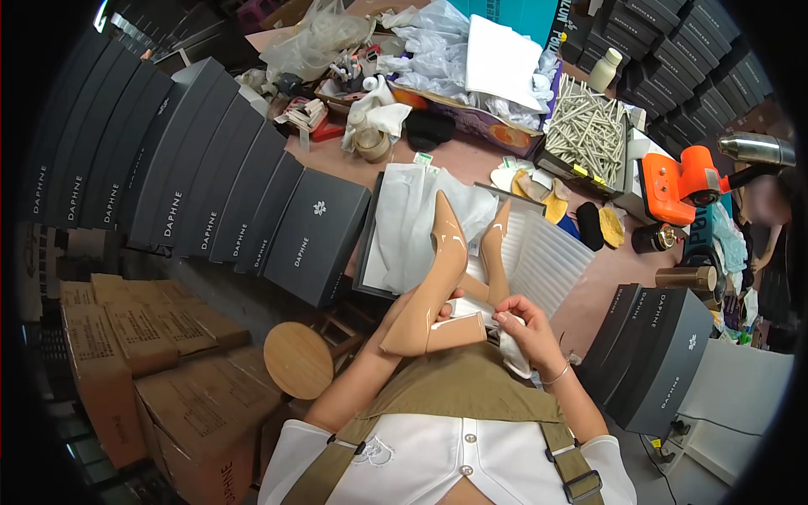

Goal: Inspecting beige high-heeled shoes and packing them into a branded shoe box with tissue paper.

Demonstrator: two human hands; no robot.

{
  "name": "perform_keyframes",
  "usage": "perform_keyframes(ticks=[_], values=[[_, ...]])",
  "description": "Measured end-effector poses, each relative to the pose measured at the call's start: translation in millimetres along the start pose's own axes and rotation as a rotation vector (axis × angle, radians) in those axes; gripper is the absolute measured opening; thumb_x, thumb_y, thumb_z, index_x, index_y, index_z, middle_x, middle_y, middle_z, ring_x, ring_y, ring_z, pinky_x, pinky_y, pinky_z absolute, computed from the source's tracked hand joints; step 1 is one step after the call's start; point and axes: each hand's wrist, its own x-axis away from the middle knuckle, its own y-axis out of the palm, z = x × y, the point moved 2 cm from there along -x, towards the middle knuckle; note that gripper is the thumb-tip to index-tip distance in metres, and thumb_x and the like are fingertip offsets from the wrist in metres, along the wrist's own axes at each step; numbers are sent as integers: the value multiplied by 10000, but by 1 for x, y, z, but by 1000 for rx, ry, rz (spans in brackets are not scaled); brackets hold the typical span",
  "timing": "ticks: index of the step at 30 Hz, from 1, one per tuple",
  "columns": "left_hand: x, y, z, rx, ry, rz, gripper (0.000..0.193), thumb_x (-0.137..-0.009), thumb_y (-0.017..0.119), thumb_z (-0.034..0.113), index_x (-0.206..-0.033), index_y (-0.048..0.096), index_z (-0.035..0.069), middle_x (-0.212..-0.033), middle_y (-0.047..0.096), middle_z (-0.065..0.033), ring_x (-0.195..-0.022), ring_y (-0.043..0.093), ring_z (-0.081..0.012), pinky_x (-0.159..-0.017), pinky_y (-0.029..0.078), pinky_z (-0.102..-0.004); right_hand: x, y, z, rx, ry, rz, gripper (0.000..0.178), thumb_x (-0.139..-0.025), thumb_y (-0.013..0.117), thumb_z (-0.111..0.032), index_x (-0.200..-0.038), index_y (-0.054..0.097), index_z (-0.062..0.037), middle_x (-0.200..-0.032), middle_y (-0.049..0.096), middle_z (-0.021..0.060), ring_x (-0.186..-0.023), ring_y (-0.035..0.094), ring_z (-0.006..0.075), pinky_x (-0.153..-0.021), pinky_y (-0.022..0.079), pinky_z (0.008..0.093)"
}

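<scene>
A glossy tan block-heeled pump (444, 261) is tilted in front of me, its toe pointing away and its chunky heel near my apron. My left hand (402, 310) is wrapped round the back part of this pump, partly hidden behind it. Beside the heel, my right hand (528, 335) pinches a crumpled white cloth (511, 352); whether it is fabric or soft paper I cannot tell. The matching pump (497, 252) lies just beyond, over an open dark shoe box (364, 268) lined with white tissue paper (404, 223).
Dark shoe boxes (313, 234) line the left, more (652, 353) stand at the right. Beyond are a box of pale rolled sticks (587, 126), an orange tool (673, 187) and a bin of crumpled plastic (429, 42). A round wooden stool (298, 360) and brown cartons (202, 404) sit lower left.
</scene>
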Motion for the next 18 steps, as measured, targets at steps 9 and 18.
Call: perform_keyframes(ticks=[9, 18], values=[[-19, -14, 18, 345, -112, -225, 551, -954, 532, 270, -1297, 346, -120, -959, 549, -209, -924, 605, -288, -725, 565, -372, 12, 32, 26, 55, -26, -53, 145, -925, 600, -109, -1036, 564, -23, -994, 605, 13, -960, 566, 95, -894, 437, 243], [-19, -20, 42, 98, 102, -178, 405, -962, 513, 226, -1301, 465, 10, -1197, 557, -208, -1046, 608, -269, -832, 567, -394, 4, 57, 20, 192, -344, 203, 604, -795, 747, -142, -1303, 435, -49, -1230, 530, 114, -1146, 514, 189, -920, 429, 330]])
